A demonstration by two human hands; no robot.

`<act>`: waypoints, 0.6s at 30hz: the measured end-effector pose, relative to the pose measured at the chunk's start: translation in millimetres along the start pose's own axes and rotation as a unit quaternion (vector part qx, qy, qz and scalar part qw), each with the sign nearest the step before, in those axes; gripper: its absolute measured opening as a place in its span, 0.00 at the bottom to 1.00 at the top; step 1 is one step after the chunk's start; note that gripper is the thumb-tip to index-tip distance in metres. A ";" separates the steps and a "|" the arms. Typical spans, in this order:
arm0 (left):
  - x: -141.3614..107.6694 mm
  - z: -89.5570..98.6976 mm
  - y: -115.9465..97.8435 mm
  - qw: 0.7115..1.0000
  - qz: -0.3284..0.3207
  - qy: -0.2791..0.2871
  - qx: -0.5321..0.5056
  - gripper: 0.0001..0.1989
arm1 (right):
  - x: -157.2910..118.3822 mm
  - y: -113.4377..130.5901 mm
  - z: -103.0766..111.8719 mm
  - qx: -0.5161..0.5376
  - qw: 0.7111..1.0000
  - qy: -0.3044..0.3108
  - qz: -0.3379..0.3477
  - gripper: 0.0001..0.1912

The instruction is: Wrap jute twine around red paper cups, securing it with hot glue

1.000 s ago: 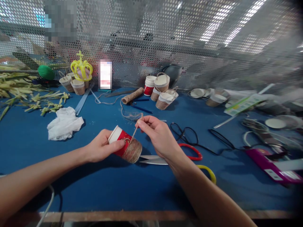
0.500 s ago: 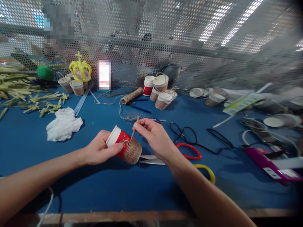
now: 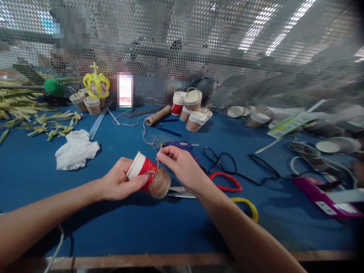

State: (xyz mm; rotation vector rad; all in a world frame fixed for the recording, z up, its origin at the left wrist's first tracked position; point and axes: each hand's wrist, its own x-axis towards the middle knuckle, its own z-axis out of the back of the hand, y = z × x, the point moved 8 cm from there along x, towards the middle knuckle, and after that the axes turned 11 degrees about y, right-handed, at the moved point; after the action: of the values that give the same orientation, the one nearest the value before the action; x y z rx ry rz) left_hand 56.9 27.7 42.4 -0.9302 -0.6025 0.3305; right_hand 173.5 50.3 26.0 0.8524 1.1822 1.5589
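Note:
My left hand (image 3: 121,180) is closed around a red and white paper cup (image 3: 146,167), tilted on its side with its rim toward the upper left. Brown twine (image 3: 160,183) is wound in tight rows around the cup's base end. Between thumb and fingers, my right hand (image 3: 178,163) pinches the loose length of this twine just above the cup. The strand leads back to a twine roll (image 3: 158,115) lying on the blue table. Beneath my right wrist lie scissors (image 3: 182,192) with one red and one yellow handle. A blue glue gun (image 3: 180,146) is partly hidden behind my right hand.
Twine-wrapped cups (image 3: 196,117) stand at the back, with more at right. A crumpled white cloth (image 3: 76,149) and corn husks (image 3: 54,123) lie at left. Black cable (image 3: 222,161) and a purple power strip (image 3: 324,197) occupy the right. A perforated metal screen (image 3: 159,49) borders the back.
My right hand has moved slightly left and down with the pinched twine, closer to the cup. More of the glue gun shows behind it. My left hand and the cup have barely moved.

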 end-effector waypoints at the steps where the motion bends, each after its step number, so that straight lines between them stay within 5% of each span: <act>1: -0.1 0.1 -1.0 1.000 -0.005 0.000 0.002 0.13 | 0.0 -0.8 -0.6 0.001 1.000 0.002 -0.003 0.06; 18: 0.3 -0.9 -9.6 0.997 -0.059 -0.006 0.046 0.14 | 0.6 -4.5 -9.5 -0.018 0.998 0.037 -0.039 0.05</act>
State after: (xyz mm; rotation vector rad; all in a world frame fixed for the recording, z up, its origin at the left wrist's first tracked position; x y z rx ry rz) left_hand 57.8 21.8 50.0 -0.8007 -0.6454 0.2562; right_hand 165.9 48.4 19.0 0.7218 1.2236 1.5544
